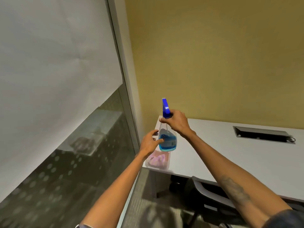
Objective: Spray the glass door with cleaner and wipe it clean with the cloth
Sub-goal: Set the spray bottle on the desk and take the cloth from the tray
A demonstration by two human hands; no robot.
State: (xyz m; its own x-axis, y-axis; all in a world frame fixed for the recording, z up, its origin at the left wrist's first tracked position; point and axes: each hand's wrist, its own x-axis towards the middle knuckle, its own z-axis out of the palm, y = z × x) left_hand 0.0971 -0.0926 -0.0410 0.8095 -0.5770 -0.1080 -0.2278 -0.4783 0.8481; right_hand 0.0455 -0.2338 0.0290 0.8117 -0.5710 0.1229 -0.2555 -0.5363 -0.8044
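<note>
A clear spray bottle (168,140) with blue liquid and a blue trigger head hangs above the corner of the white desk (230,150). My right hand (176,123) is shut around its neck, just under the trigger. My left hand (150,142) touches the bottle's lower body from the left, fingers spread on the label. A pink cloth (158,160) lies on the desk corner beneath the bottle. The glass door (62,145) fills the left side; its upper part is frosted white and its lower part is clear with a dot pattern.
A metal door frame (126,89) runs between the glass and the yellow wall (213,55). A recessed cable tray (263,134) sits in the desk at the right. A dark office chair (202,199) stands under the desk edge.
</note>
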